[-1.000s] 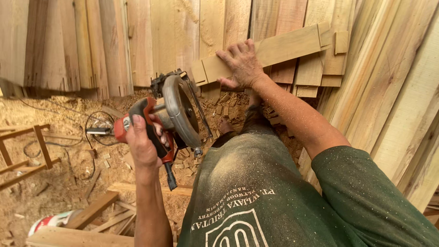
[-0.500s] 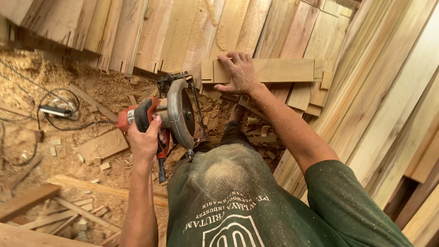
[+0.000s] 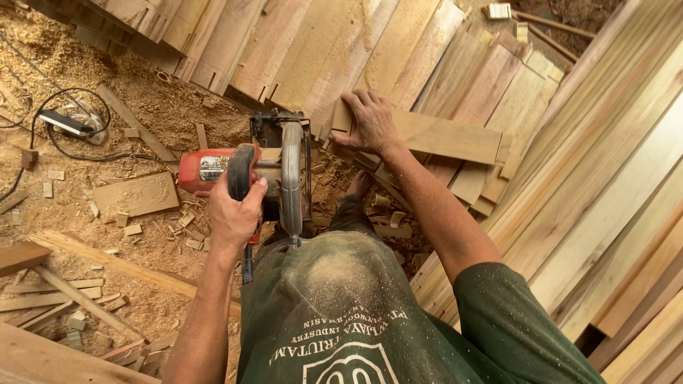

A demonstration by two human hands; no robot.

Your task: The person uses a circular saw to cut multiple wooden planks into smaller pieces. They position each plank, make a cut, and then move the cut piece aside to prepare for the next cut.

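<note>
Sawdust floor; fingers around saw

A rough woodworking yard, planks leaning all around, sawdust covering the ground, offcuts lying scattered, a circular saw being used

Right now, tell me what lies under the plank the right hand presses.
Under the plank, held by the right hand, more stacked boards poke out. How many, or what supports them, is covered.
</note>
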